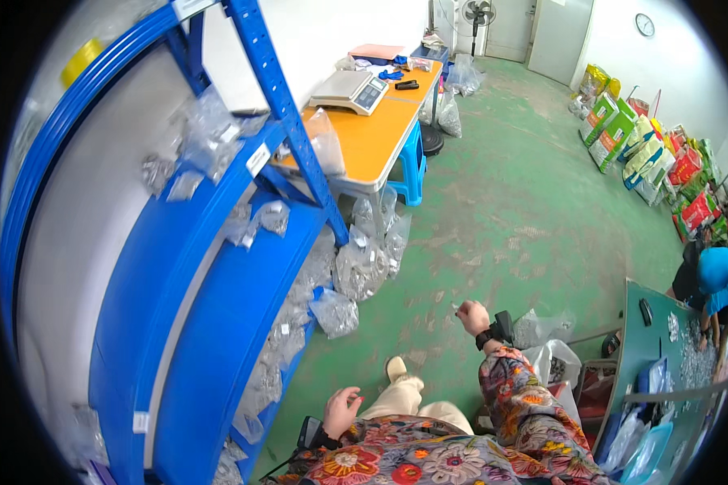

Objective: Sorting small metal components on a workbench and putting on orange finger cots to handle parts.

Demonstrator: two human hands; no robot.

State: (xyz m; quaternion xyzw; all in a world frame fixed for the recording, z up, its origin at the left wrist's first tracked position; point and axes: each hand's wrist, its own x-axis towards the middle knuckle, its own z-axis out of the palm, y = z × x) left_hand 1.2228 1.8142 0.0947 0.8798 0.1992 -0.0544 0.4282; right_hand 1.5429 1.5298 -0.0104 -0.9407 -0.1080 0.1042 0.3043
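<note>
My right hand [471, 316] reaches forward over the green floor, its fingers pinched at a tiny pale thing that is too small to make out. My left hand [342, 412] hangs low near my body, fingers loosely curled and slightly apart, with nothing visible in it. Both wrists carry dark strapped devices, and floral sleeves cover my arms. Nearest to my left hand is the blue shelving rack [243, 303], with clear bags of small parts [335, 312] along its lower edge. Beside my right forearm stands a white plastic bag [555, 360] with dark contents.
An orange-topped table [396, 121] holds a weighing scale [350, 90], with a blue stool [411, 166] beneath. Colourful sacks [615, 129] line the right wall. At lower right, a person in a blue cap [718, 272] works over a green table [637, 323] with scattered small parts.
</note>
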